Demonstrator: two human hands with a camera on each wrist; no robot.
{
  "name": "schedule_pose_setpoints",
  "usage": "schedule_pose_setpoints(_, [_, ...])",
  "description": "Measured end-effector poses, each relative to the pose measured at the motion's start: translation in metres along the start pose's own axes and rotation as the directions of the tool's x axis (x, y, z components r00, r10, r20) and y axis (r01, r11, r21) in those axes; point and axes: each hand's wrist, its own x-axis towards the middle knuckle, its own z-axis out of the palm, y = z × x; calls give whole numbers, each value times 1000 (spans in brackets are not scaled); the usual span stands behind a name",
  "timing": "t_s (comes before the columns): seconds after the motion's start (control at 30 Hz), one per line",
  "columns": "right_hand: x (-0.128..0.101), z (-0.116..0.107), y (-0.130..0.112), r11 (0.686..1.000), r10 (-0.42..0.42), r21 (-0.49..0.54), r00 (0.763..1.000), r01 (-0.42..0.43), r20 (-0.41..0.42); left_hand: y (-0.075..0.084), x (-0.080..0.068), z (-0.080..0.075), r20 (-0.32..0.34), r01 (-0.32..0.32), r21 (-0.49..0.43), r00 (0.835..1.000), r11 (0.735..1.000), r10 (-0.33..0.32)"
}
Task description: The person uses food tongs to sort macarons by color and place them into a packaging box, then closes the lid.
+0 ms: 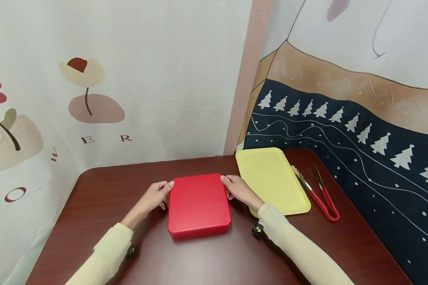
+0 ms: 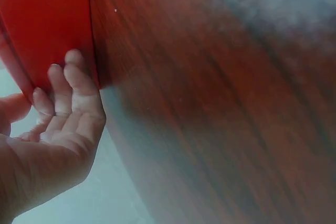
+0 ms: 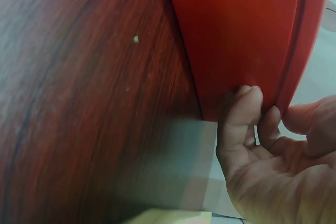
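A red rectangular box (image 1: 198,206) lies flat on the dark wooden table (image 1: 110,190), in front of me at the middle. My left hand (image 1: 165,193) holds its far left corner, thumb on top and fingers (image 2: 73,85) curled against the side wall (image 2: 47,19). My right hand (image 1: 227,187) holds the far right corner the same way, its fingers (image 3: 247,114) pressed to the red wall (image 3: 236,30) and the thumb on the other face. The box rests on the table.
A yellow tray (image 1: 271,180) lies just right of the red box, close to my right wrist. Red-handled tongs (image 1: 319,196) lie beyond it near the table's right edge. Printed cloth backdrops close off the back and right sides.
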Motion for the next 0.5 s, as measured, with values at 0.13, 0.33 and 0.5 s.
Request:
schedule_pose_setpoints(0.13, [-8, -7, 3, 998, -28, -62, 1000, 28, 0, 4, -14, 3, -37, -64, 147, 997, 987, 70])
schedule_pose_setpoints(0.33, [-27, -17, 9, 989, -71, -130, 997, 69, -8, 16, -34, 3, -101, -124, 262, 983, 957, 155])
schedule_pose_setpoints(0.5, [-43, -22, 12, 985, -85, -153, 996, 82, -14, 19, -44, 6, -121, -208, 325, 958, 922, 259])
